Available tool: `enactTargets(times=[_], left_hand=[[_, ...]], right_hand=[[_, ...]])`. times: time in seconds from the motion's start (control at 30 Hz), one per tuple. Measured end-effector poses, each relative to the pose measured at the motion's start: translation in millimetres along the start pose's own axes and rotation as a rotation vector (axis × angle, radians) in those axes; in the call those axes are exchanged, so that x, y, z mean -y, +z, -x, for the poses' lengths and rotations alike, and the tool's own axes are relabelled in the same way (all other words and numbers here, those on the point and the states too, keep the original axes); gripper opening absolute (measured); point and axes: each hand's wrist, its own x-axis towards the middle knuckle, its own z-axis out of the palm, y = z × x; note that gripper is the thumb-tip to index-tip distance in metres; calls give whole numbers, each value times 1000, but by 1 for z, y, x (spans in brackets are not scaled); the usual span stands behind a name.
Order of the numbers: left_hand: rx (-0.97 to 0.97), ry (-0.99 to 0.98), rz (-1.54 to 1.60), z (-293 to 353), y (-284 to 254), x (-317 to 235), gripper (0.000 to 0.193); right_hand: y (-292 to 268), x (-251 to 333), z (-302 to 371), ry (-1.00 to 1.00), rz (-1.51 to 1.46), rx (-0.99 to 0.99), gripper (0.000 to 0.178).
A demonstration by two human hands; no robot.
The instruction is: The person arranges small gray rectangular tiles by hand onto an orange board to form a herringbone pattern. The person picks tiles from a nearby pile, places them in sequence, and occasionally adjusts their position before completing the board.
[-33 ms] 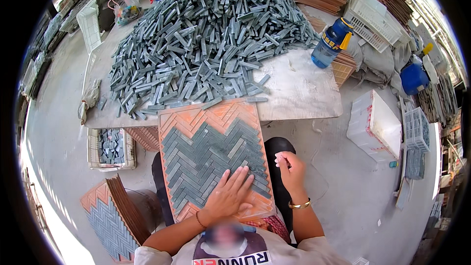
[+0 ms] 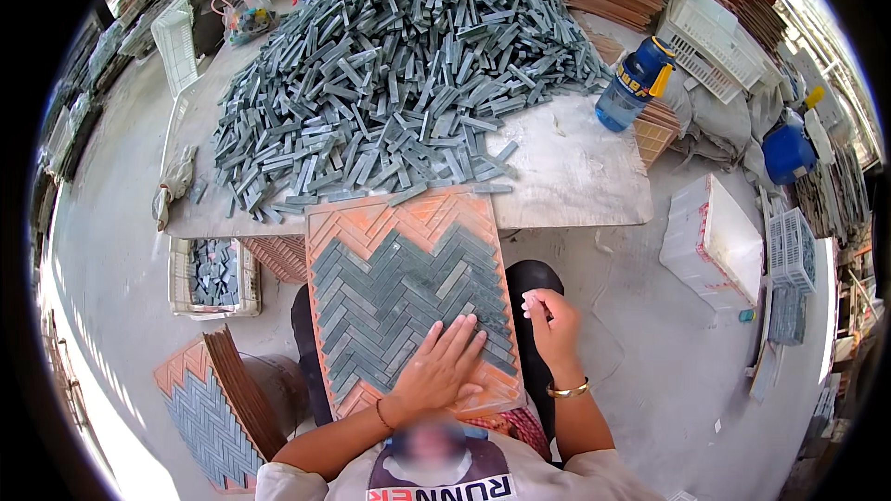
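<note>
An orange herringbone mould tray (image 2: pixel 367 225) rests across my lap, its far end against the table edge. Dark grey-green stone strips (image 2: pixel 376 301) fill its middle in a zigzag. Bare orange grooves show at both ends. My left hand (image 2: pixel 436 366) lies flat on the strips near the tray's lower end, fingers stretched out. My right hand (image 2: pixel 554 320) hovers just right of the tray, over my knee, with fingers curled toward the thumb. Whether anything small sits in that pinch is hidden. Beyond the tray rises a large heap of loose stone strips (image 2: pixel 399 83).
The heap stands on a pale table (image 2: pixel 575 167) beside a blue water bottle (image 2: pixel 634 83). Filled trays (image 2: pixel 209 417) lean at lower left, below a white crate of stone pieces (image 2: pixel 213 308). A white box (image 2: pixel 710 241) stands on the floor at right.
The whole view has shifted very slightly. Both hands keep the same pose and the tray stays on my lap.
</note>
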Motion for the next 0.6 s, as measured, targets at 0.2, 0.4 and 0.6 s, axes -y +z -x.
enactTargets(times=[0.2, 0.4, 0.6], left_hand=[[-20, 59, 77, 5, 10, -15, 71], [-118, -37, 172, 5, 7, -9, 70], [-248, -123, 460, 20, -10, 8, 49]], right_hand=[[13, 31, 4, -142, 5, 110, 6], [6, 36, 2, -300, 95, 360, 13], [12, 31, 4, -347, 197, 521, 22]])
